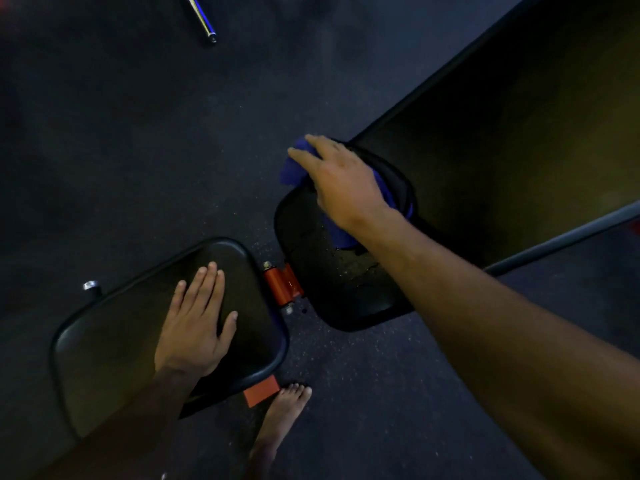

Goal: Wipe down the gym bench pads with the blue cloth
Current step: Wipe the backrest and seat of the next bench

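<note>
Pressing blue cloth [298, 168] on pad [346, 278]

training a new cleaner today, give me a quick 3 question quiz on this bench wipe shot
1. True or false: the blue cloth is under the left hand.
2. Which pad does the right hand work on: A the near seat pad, B the middle pad, C the long back pad?
3. Fill in: the hinge bracket between the two small pads is ____.

Key: 1 false, it is under the right hand. 2 B, at its far end. 3 orange.
</note>
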Demonstrator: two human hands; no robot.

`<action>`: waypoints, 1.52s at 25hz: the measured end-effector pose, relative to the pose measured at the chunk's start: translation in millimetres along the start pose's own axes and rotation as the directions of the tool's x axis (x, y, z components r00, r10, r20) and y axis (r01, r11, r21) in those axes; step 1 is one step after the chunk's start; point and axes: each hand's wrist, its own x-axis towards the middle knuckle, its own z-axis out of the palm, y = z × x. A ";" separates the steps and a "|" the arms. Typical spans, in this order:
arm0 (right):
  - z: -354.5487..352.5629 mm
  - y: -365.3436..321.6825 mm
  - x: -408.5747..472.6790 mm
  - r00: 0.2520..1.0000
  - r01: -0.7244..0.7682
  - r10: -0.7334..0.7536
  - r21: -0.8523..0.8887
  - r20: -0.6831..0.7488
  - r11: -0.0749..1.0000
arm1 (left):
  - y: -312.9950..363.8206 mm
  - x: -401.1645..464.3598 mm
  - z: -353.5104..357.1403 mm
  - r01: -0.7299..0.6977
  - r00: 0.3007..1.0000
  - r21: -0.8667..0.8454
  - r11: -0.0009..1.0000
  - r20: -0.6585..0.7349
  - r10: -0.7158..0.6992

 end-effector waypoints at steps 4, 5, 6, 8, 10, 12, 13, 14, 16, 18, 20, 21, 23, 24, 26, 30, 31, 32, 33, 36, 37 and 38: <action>-52.1 24.4 -81.4 0.987 -0.047 0.036 -0.067 -0.158 0.997 | -0.8 -0.1 0.8 -0.011 1.000 -0.002 1.000 -0.005 0.011; -59.9 37.9 -108.4 0.987 -0.084 0.069 -0.097 -0.144 0.992 | -0.3 -0.6 1.1 -0.009 1.000 -0.004 1.000 -0.007 0.009; -62.5 48.3 -131.9 0.986 -0.124 0.111 -0.111 -0.120 0.986 | -0.1 -0.3 1.5 -0.007 1.000 -0.006 1.000 -0.009 0.007; -46.5 50.1 -161.8 0.980 -0.192 0.181 -0.173 -0.079 0.966 | -0.5 -1.0 2.4 -0.008 1.000 -0.005 1.000 -0.013 0.008; -19.6 37.8 -167.0 0.969 -0.246 0.233 -0.214 -0.087 0.945 | -0.7 -1.2 3.1 -0.009 1.000 0.001 1.000 -0.016 0.009; 0.3 19.7 -163.0 0.958 -0.280 0.259 -0.202 -0.127 0.938 | -1.5 -0.6 4.6 -0.009 1.000 0.015 1.000 -0.013 0.009; 7.4 11.7 -162.5 0.956 -0.284 0.260 -0.200 -0.136 0.938 | -1.3 -0.3 5.3 -0.011 1.000 0.018 1.000 -0.013 0.011; 14.4 4.5 -162.6 0.958 -0.275 0.250 -0.200 -0.142 0.940 | -1.3 0.1 5.9 -0.010 1.000 0.020 1.000 -0.015 0.011; 31.6 -15.8 -166.1 0.970 -0.230 0.210 -0.188 -0.120 0.955 | -0.7 -0.6 5.8 -0.004 1.000 0.021 1.000 -0.025 0.004; 53.2 -44.2 -170.0 0.990 -0.140 0.133 -0.154 -0.051 0.978 | 0.4 -1.6 5.3 -0.006 0.999 0.018 1.000 -0.034 0.007; 75.0 -69.4 -171.8 0.996 -0.031 0.042 -0.124 0.080 0.992 | 0.4 -0.4 4.8 -0.009 0.999 0.014 1.000 -0.035 0.009; 82.6 -81.0 -171.3 0.990 0.005 0.009 -0.095 0.143 0.995 | 0.4 -0.9 5.1 -0.006 0.999 0.020 1.000 -0.033 0.007; 80.7 -97.0 -164.7 0.982 0.003 -0.002 -0.007 0.187 1.000 | -0.7 -1.0 5.4 0.002 1.000 0.034 0.999 -0.027 -0.001; 70.3 -98.5 -161.1 0.988 -0.041 0.033 0.049 0.151 0.998 | -1.2 -1.5 5.1 0.002 1.000 0.040 0.999 -0.020 -0.001; 36.1 -87.5 -156.9 0.991 -0.127 0.132 0.134 -0.028 0.983 | -0.9 -2.1 4.9 -0.001 1.000 0.040 0.999 -0.014 0.002; -4.3 -19.7 -163.4 0.936 -0.263 0.265 0.040 -0.230 0.964 | -0.7 -4.1 4.2 0.008 1.000 0.027 1.000 -0.020 -0.007; -0.1 -12.1 -163.7 0.940 -0.290 0.278 -0.033 -0.198 0.957 | 0.1 -3.8 4.1 0.004 1.000 0.027 1.000 -0.023 -0.004; 10.5 -12.7 -163.8 0.946 -0.299 0.282 -0.098 -0.160 0.949 | -0.2 -3.0 3.7 0.004 1.000 0.027 1.000 -0.022 -0.003; 23.2 -18.7 -163.8 0.952 -0.293 0.275 -0.138 -0.132 0.946 | -0.7 -3.0 3.3 0.002 1.000 0.027 1.000 -0.018 -0.002; 50.8 -39.4 -159.3 0.969 -0.236 0.222 -0.149 -0.108 0.960 | -1.0 -3.6 4.0 -0.003 1.000 0.035 0.999 -0.015 0.004; 58.7 -46.6 -159.4 0.979 -0.196 0.187 -0.143 -0.079 0.970 | -0.2 -3.6 3.9 -0.004 1.000 0.037 0.999 -0.010 0.005; 68.4 -55.4 -161.1 0.991 -0.136 0.132 -0.144 -0.035 0.980 | 0.4 -3.0 3.9 -0.003 1.000 0.036 0.999 -0.008 0.003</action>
